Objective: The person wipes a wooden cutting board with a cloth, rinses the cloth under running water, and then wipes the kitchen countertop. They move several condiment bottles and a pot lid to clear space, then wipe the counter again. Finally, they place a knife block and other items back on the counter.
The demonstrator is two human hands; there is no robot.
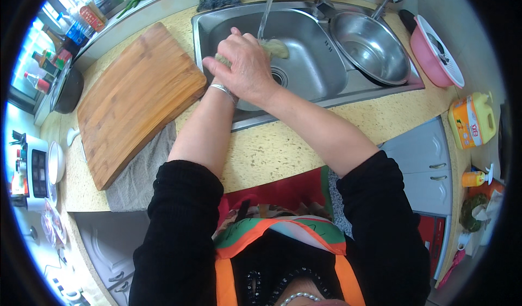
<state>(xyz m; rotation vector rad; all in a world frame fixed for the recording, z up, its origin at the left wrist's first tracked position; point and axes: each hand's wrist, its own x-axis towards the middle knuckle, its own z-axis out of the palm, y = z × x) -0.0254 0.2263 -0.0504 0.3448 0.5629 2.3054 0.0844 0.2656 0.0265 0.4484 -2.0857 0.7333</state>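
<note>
Over the left part of the stainless steel sink [322, 81], my right hand [246, 67] lies across my left hand [218, 81], which is mostly hidden beneath it. A pale greenish, wet-looking thing, perhaps a cloth or scrubber, [277, 49] pokes out past the fingers on the right, and a bit of it shows near the right thumb. Which hand grips it cannot be told. A stream of water [268, 12] falls beside the fingers onto that thing. A silver bracelet circles my left wrist. The round drain [278, 77] shows just right of my hands.
A thick wooden cutting board [138, 102] lies on the counter at left, over a grey towel [140, 175]. A steel basin [371, 49] rests at the sink's right side, near a pink basin [434, 57] and a yellow detergent jug [471, 122]. The faucet [324, 4] stands behind.
</note>
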